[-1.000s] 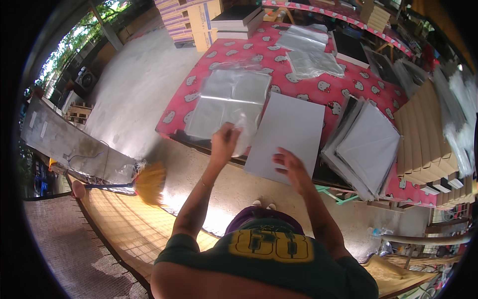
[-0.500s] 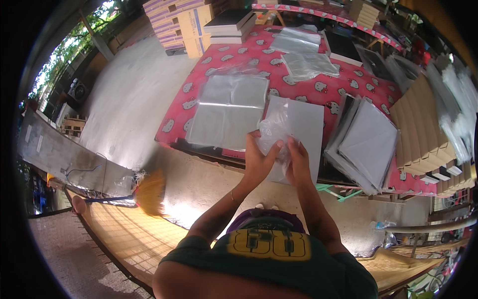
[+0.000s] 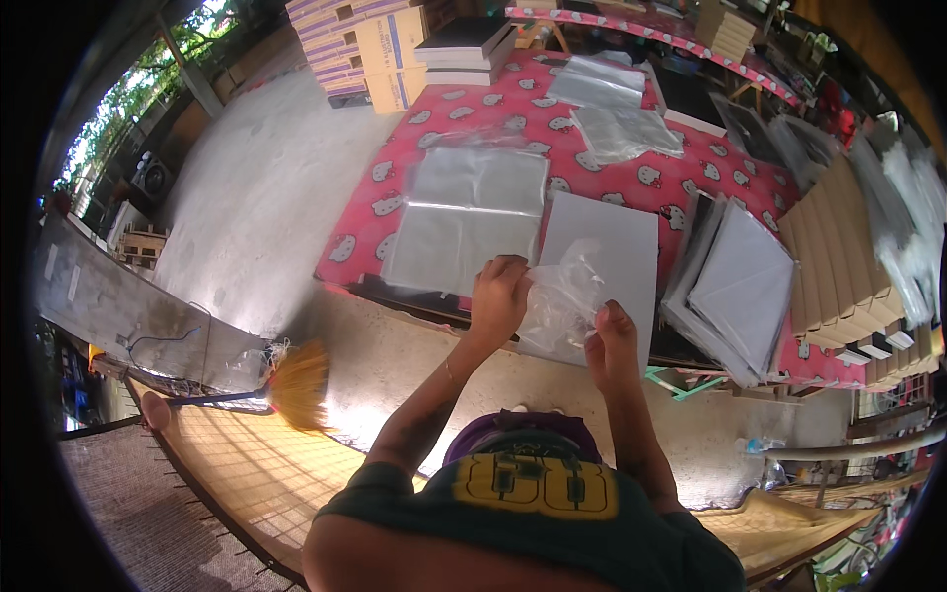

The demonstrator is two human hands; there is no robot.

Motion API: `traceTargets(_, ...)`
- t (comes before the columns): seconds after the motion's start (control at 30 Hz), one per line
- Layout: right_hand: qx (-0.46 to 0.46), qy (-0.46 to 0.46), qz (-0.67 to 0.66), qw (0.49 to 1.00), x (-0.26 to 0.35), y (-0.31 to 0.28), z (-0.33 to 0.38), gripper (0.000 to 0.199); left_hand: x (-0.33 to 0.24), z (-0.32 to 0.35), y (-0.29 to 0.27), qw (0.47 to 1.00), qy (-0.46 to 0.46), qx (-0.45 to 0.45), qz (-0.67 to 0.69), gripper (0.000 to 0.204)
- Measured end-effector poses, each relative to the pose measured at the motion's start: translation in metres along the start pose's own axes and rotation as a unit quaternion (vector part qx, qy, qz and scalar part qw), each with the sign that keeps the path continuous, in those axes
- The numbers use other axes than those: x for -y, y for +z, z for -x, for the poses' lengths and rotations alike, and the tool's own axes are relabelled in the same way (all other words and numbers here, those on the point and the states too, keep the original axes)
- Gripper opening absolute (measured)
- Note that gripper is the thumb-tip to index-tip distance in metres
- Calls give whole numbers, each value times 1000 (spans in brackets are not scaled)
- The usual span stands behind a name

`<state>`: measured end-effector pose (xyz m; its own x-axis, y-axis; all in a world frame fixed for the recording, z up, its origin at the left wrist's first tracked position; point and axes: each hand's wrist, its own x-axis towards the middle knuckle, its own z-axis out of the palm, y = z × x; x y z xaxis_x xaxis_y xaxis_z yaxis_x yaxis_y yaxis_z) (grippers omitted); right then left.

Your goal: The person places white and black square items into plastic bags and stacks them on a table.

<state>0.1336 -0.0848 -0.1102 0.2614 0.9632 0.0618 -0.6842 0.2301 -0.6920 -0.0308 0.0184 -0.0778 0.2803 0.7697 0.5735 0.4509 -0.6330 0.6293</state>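
Stretched between my two hands is a crumpled clear plastic bag [image 3: 569, 291]. My left hand [image 3: 501, 298] is closed on its left side, and my right hand [image 3: 614, 340] pinches its lower right part. Beneath the bag, at the table's front edge, lies a white sheet or board [image 3: 621, 247], partly covered by it. To the left of that, a stack of flat clear plastic sleeves [image 3: 473, 217] rests on the pink patterned tablecloth [image 3: 367, 219]. A pile of white sheets in clear plastic [image 3: 740, 276] lies right of my right hand.
More clear sleeves [image 3: 626, 131] and black-covered books [image 3: 686, 97] lie farther back. Cardboard boxes [image 3: 395, 61] stand at the far left, beside stacked books [image 3: 466, 49]. Brown cardboard pieces [image 3: 838, 247] line the right side. A broom [image 3: 298, 387] is below the table at left.
My hands have moved apart, the right one lower and to the right. The bunched plastic bag is now spread between them. The view has shifted slightly.
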Motion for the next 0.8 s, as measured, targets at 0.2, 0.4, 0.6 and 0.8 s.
traceTargets(0.2,-38,-8,-31,999,37,49,14,25,29,-5,-30,972,-145,-163,88,9)
traceTargets(0.4,-69,5,121,990,18,35,10,24,-43,31,9,984,-18,30,173,19)
traceTargets(0.6,-66,-63,265,960,31,0,16,24,-14,4,-16,953,-153,-68,255,16)
traceTargets(0.8,-36,40,74,996,36,38,26,17,-44,36,20,954,-85,73,279,13)
